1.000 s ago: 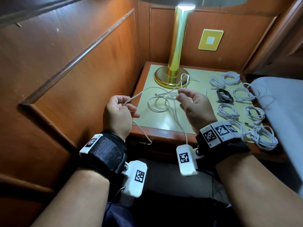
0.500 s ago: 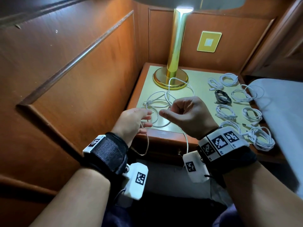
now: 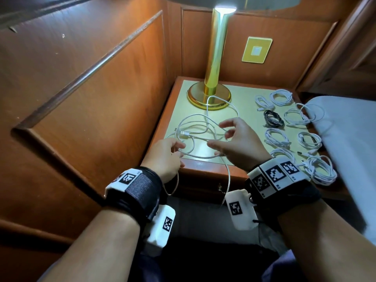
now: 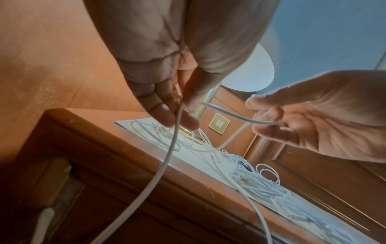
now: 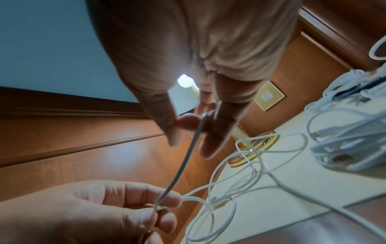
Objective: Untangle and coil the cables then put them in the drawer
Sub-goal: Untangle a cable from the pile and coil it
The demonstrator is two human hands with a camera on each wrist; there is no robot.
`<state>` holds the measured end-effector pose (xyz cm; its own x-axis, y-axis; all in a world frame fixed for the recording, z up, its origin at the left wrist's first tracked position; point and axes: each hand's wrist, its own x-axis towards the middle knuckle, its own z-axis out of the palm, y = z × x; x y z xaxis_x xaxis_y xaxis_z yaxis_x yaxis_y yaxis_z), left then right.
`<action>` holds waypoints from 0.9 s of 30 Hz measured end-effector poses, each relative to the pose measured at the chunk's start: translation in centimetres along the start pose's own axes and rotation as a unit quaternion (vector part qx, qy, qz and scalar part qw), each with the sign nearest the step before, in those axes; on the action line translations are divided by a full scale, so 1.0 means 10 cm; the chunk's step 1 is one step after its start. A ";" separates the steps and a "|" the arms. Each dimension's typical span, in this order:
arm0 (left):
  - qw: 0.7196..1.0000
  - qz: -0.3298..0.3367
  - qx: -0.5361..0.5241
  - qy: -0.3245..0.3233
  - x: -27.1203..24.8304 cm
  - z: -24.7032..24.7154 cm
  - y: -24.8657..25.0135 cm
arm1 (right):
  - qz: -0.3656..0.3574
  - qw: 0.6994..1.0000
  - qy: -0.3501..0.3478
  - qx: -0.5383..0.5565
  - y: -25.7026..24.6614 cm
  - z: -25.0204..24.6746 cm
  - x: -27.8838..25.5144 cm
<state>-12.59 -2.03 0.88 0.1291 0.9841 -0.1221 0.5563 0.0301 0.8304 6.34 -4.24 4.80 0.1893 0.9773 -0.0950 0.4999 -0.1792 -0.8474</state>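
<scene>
A tangled white cable (image 3: pixel 195 127) lies in loose loops on the nightstand top (image 3: pixel 183 94), in front of the lamp base. My left hand (image 3: pixel 179 148) pinches one stretch of it at the front edge. My right hand (image 3: pixel 220 139) pinches the same cable a short way to the right, thumb and forefinger together and the other fingers spread. In the left wrist view the cable (image 4: pixel 167 158) runs down from my left hand (image 4: pixel 180 115). In the right wrist view my right hand (image 5: pixel 200 125) holds the strand. Two strands hang over the drawer front (image 3: pixel 199 181).
Several coiled white cables (image 3: pixel 276 137) and one coiled black cable (image 3: pixel 272 119) lie in rows on the right half of the top. A brass lamp (image 3: pixel 211 92) stands at the back. Wood panelling closes the left side; a white bed edge (image 3: pixel 345 139) borders the right.
Both hands have come down from a raised, spread position to the front edge of the nightstand. They drew together, then parted slightly. The cable loops now lie on the top.
</scene>
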 end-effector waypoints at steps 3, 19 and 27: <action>0.998 -0.019 -0.053 0.026 0.02 -0.03 0.02 | 0.063 0.997 -0.015 -0.038 0.01 -0.03 0.00; 0.940 -0.038 -0.263 0.216 0.15 -0.13 -0.07 | 0.023 0.909 -0.231 -0.346 -0.01 0.13 -0.21; 0.948 -0.040 -0.244 0.202 0.15 -0.14 -0.06 | 0.012 0.939 -0.154 -0.308 0.00 0.07 -0.22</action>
<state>-13.84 -0.31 0.92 -0.2773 0.9590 -0.0586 0.0918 0.0872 0.9920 5.38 -6.29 4.63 0.0011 0.9415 -0.3369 0.9106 -0.1402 -0.3888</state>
